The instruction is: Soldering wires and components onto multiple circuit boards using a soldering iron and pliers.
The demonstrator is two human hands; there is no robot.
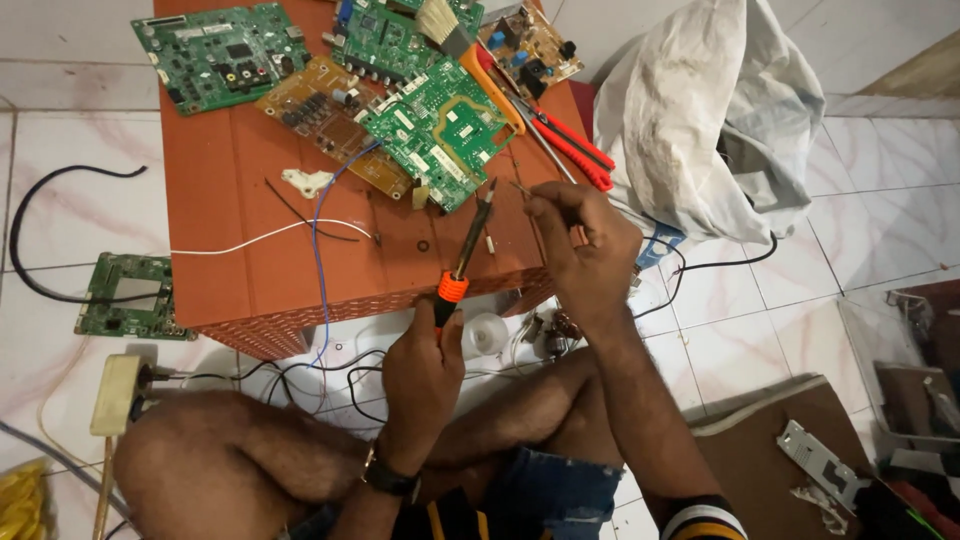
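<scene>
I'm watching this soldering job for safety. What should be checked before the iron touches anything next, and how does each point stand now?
1. Left hand grips the soldering iron by its handle, clear of the tip: ok.
2. Right hand pinches a thin wire, fingers near the tip: not ok.
3. Iron hot: cannot tell.
4. Loose blue wire lies beside the iron: not ok.
5. Red pliers are clear of both hands: ok.

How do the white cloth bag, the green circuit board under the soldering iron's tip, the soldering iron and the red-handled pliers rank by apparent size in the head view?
1. White cloth bag
2. Green circuit board
3. Soldering iron and red-handled pliers: similar length, not ranked; the iron is nearer the camera, held in the left hand.
</scene>
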